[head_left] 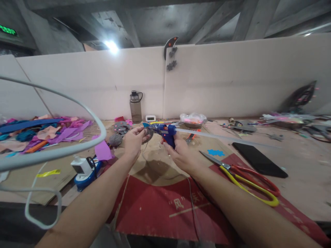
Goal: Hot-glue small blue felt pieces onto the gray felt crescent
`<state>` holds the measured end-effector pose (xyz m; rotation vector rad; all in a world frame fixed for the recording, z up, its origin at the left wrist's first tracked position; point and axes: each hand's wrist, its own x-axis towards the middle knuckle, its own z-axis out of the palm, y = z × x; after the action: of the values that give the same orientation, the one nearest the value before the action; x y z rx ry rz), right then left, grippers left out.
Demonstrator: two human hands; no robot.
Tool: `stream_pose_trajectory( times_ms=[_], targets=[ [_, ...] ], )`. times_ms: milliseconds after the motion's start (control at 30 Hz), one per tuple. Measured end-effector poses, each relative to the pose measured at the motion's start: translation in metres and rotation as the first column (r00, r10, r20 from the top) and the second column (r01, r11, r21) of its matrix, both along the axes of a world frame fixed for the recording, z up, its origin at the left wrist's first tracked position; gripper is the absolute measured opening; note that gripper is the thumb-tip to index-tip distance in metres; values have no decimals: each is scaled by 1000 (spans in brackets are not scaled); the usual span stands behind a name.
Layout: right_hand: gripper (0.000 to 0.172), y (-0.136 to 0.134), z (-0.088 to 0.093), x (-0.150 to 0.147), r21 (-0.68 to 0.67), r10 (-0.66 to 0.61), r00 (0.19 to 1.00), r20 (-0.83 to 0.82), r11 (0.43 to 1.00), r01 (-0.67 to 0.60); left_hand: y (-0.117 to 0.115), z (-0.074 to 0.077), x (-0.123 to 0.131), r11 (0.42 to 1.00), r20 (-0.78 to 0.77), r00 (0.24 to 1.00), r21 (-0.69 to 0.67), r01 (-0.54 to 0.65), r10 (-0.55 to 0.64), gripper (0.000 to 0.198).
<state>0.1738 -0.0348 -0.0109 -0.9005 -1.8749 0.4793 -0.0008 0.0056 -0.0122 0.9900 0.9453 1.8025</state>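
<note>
My right hand (180,151) is wrapped round the handle of a blue hot glue gun (169,132), with a long clear glue stick (219,135) sticking out of its back. The gun's nozzle points left, towards my left hand (136,140). Between the pinched fingertips of that hand is a small dark grey piece (148,135), its exact shape partly hidden. Nozzle and piece are very close; I cannot tell whether they touch. Below both hands lies a brown and red cardboard sheet (152,206). Grey yarn (116,140) sits just left of my left hand.
Large scissors (240,179) with red and yellow handles lie at right, beside a black phone (260,159) and a blue cutout (216,152). A power strip (89,174) stands at left near felt scraps (59,132). A white cable (90,117) loops across the left foreground. A bottle (136,108) stands behind.
</note>
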Motion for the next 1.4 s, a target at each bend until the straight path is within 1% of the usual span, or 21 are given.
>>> stream_pose_trajectory(
  times_ms=[133,300,500,700,967,1200,1400],
  targets=[
    [18,1,-1,-1,-4,0,1000,-10,1000,0,-1,1,0,1000,-5,1000,7,12,-12,23],
    [20,1,-1,-1,-28,9,1000,16,1000,-8,-3,1,1,1000,7,1000,9,10,-11,23],
    [23,2,0,-1,2,-26,999,41,1000,26,-2,0,0,1000,-19,1000,14,4,-4,22],
    [24,4,-1,1,-33,-34,999,31,999,35,-3,1,0,1000,-49,999,23,1,0,21],
    [26,6,-5,-1,68,-15,1000,20,998,14,-5,3,2,1000,-36,999,29,9,-8,25],
    [26,6,-6,-1,64,-9,1000,23,998,7,-3,1,1,1000,-59,998,18,3,-2,21],
    [30,4,-4,-1,61,-2,1000,12,998,1,-4,1,0,1000,-87,996,27,0,2,23]
  ],
)
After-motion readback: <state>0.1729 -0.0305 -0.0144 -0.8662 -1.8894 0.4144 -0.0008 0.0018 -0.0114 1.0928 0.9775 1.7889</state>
